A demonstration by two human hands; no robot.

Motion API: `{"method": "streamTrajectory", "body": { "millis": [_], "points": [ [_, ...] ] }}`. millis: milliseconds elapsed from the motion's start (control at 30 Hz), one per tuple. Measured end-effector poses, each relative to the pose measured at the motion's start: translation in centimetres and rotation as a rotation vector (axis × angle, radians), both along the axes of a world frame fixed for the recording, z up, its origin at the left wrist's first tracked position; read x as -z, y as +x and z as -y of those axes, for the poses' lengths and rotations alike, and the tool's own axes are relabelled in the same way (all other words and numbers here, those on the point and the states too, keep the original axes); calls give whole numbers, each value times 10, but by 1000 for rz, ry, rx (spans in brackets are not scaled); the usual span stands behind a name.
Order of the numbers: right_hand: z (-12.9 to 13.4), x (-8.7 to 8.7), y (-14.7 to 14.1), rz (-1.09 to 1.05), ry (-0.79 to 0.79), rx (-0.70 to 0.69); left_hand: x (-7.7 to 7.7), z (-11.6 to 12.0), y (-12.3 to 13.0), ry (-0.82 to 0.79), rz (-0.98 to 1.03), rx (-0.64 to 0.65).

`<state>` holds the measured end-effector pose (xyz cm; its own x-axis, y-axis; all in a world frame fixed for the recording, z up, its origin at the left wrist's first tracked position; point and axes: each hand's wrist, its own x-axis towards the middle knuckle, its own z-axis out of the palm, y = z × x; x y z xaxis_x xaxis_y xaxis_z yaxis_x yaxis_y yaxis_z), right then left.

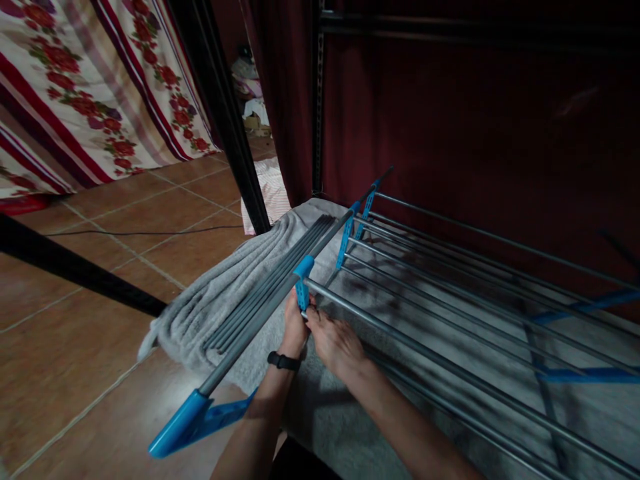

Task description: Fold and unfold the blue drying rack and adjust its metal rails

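Observation:
A metal drying rack with blue plastic joints lies partly put together on a grey fleece blanket. My left hand is closed around the lower part of a blue slotted bracket, which hangs from a grey metal tube. Pressed against it from the right is my right hand, fingers pinched at the bracket's bottom end. A small pale tip shows between the hands; what my right fingers grip is hidden. Several loose metal rods lie side by side on the blanket, left of the tube.
More rack rods stretch right towards blue end pieces. A blue foot ends the tube at lower left. Black metal posts stand on the tiled floor. A dark red curtain hangs behind, a floral cloth at left.

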<state>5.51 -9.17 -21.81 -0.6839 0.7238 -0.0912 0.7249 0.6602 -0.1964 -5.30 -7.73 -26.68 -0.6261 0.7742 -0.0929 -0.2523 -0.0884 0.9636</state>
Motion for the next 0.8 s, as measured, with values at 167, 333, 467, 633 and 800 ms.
{"method": "streamTrajectory", "body": {
  "millis": [167,333,467,633,800],
  "points": [
    [-1,6,3,-9,14,20,0,0,-1,12,-25,-10],
    [-10,15,23,-14,7,40,10,-2,-6,7,9,-28],
    [-9,13,24,-35,4,50,18,-6,2,26,68,-78],
    [-7,0,18,-62,-50,36,10,-8,14,39,85,-79],
    [-8,-4,17,-48,-43,81,0,-6,19,13,128,-60]
  ]
}}
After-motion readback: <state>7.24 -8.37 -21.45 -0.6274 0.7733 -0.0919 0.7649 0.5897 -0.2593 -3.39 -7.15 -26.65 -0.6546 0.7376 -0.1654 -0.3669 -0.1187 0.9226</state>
